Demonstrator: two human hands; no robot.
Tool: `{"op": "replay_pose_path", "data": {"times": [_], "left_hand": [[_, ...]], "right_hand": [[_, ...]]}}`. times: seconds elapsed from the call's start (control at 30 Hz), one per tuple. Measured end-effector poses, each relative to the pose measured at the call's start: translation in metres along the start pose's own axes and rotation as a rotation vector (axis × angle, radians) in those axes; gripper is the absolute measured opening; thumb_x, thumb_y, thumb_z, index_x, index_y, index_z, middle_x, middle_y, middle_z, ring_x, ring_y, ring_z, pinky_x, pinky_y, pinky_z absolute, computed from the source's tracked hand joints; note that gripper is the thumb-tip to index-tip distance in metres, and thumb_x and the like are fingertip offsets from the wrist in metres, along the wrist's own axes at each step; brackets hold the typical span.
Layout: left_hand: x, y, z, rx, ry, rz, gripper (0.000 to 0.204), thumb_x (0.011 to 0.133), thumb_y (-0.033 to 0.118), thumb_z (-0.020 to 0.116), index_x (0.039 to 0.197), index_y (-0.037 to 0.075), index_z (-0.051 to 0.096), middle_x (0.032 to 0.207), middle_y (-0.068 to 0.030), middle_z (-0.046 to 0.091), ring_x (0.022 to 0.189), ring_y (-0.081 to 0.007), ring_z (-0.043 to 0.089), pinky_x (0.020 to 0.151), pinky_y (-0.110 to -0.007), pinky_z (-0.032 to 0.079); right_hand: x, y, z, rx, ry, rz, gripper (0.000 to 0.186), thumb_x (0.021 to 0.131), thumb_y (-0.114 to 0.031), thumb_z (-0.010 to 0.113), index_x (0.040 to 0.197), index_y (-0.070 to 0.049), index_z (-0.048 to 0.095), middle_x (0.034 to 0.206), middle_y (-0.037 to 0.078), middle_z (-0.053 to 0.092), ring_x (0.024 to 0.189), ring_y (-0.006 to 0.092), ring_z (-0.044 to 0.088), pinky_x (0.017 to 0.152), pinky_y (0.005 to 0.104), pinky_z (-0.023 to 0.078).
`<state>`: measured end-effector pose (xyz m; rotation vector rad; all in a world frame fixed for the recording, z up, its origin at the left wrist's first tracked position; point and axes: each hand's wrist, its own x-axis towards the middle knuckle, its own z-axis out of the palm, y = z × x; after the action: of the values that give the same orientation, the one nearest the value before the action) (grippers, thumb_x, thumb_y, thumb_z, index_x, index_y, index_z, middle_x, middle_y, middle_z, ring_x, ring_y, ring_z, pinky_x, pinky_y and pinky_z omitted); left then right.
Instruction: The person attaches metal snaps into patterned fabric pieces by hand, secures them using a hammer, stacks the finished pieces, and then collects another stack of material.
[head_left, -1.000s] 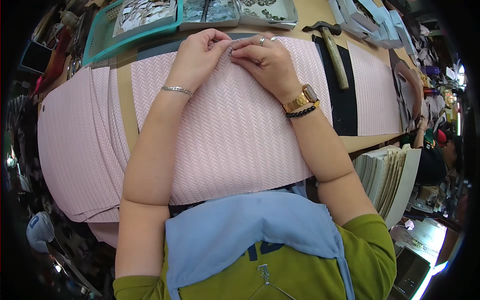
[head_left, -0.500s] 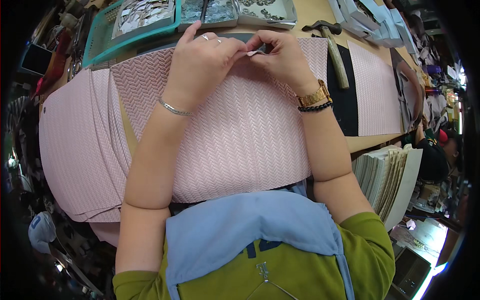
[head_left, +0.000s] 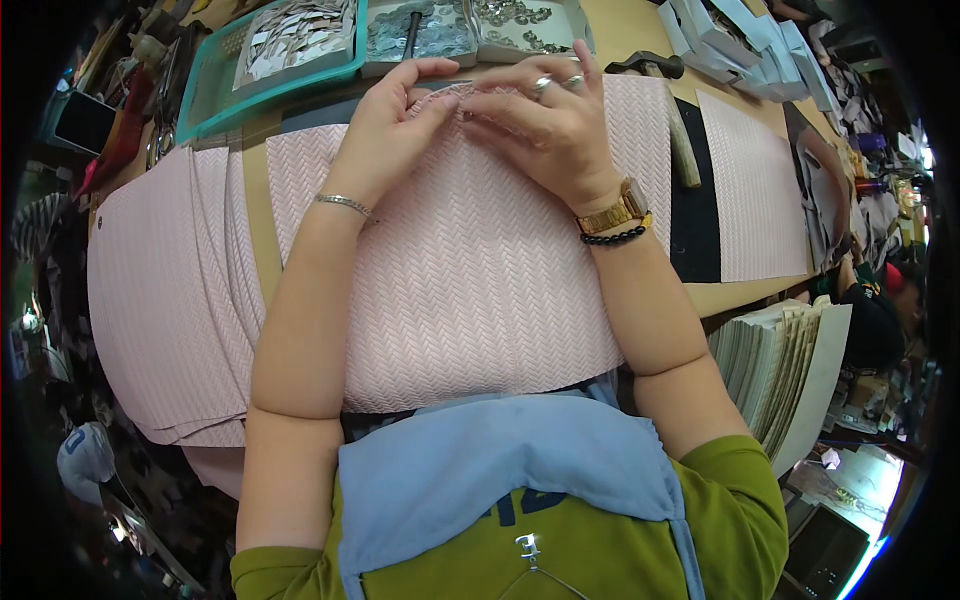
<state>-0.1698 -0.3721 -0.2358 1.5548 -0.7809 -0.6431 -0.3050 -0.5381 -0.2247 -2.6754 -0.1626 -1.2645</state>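
Note:
A pale pink sheet with an embossed woven pattern (head_left: 480, 270) lies over the table edge in front of me; its kind of material looks like leather or imitation leather. At its far edge, my left hand (head_left: 395, 125) pinches the material between thumb and fingers. Just beside it my right hand (head_left: 545, 125) is closed on the same edge, thumb and forefinger meeting near a small shiny spot, too small to name. The right hand's other fingers are raised. Fingers partly hide the edge between the two hands.
Stacked pink sheets (head_left: 165, 290) lie left. Beyond stand a teal basket (head_left: 200, 110) and small boxes of metal parts (head_left: 545, 45), with a dark punch-like tool (head_left: 412, 35). Rightward are a hammer (head_left: 683, 145), a black mat (head_left: 697, 220), another pink sheet (head_left: 760, 190) and stacked boards (head_left: 770, 370).
My right hand has turned over, fingers now lifted, and both hands have shifted slightly. The sheet's far edge has been drawn up between them. The dark tool lies uncovered among the parts.

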Motion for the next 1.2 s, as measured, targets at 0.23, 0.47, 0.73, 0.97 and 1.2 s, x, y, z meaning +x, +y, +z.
{"op": "replay_pose_path", "data": {"times": [0.23, 0.47, 0.73, 0.97, 1.2], "left_hand": [[0.003, -0.003, 0.0, 0.099, 0.024, -0.045, 0.032, 0.103, 0.014, 0.066, 0.135, 0.007, 0.064, 0.102, 0.0, 0.072, 0.089, -0.0049, 0.062, 0.083, -0.019, 0.048], [-0.004, 0.003, 0.013, 0.04, 0.097, 0.079, 0.023, 0.101, 0.021, 0.072, 0.117, 0.004, 0.076, 0.099, 0.0029, 0.073, 0.088, -0.0028, 0.062, 0.081, -0.021, 0.053], [-0.004, 0.009, 0.016, -0.247, -0.011, -0.159, 0.027, 0.099, 0.024, 0.076, 0.114, 0.002, 0.078, 0.099, -0.0012, 0.076, 0.088, -0.0053, 0.064, 0.081, -0.022, 0.051], [-0.002, 0.007, 0.01, -0.162, -0.041, -0.075, 0.025, 0.1, 0.021, 0.075, 0.116, 0.002, 0.076, 0.101, 0.0, 0.075, 0.091, -0.006, 0.064, 0.085, -0.022, 0.052], [0.002, 0.009, -0.003, 0.021, -0.108, -0.099, 0.027, 0.102, 0.021, 0.072, 0.118, 0.0, 0.075, 0.1, 0.0001, 0.076, 0.092, -0.0054, 0.065, 0.085, -0.021, 0.051]], "right_hand": [[-0.009, 0.004, 0.002, 0.207, -0.125, 0.142, 0.017, 0.083, -0.022, 0.087, 0.099, -0.022, 0.081, 0.092, -0.004, 0.078, 0.09, 0.0165, 0.073, 0.116, 0.0588, 0.039], [-0.016, 0.003, 0.001, 0.934, 0.031, 0.633, 0.021, 0.088, -0.004, 0.084, 0.107, -0.003, 0.077, 0.11, 0.007, 0.079, 0.103, 0.0121, 0.073, 0.093, 0.0278, 0.058], [-0.014, 0.003, 0.001, 0.914, -0.033, 0.556, 0.025, 0.087, -0.002, 0.082, 0.112, -0.004, 0.077, 0.112, 0.008, 0.079, 0.105, 0.0157, 0.074, 0.096, 0.0299, 0.058], [-0.006, 0.006, -0.001, 0.642, -0.02, 0.232, 0.029, 0.082, 0.001, 0.083, 0.11, -0.006, 0.078, 0.111, 0.009, 0.079, 0.096, 0.0209, 0.077, 0.083, 0.0304, 0.062], [-0.007, 0.002, 0.003, 0.645, -0.077, 0.278, 0.026, 0.083, 0.001, 0.083, 0.108, -0.004, 0.079, 0.105, 0.01, 0.08, 0.091, 0.0193, 0.077, 0.082, 0.0292, 0.063]]}}
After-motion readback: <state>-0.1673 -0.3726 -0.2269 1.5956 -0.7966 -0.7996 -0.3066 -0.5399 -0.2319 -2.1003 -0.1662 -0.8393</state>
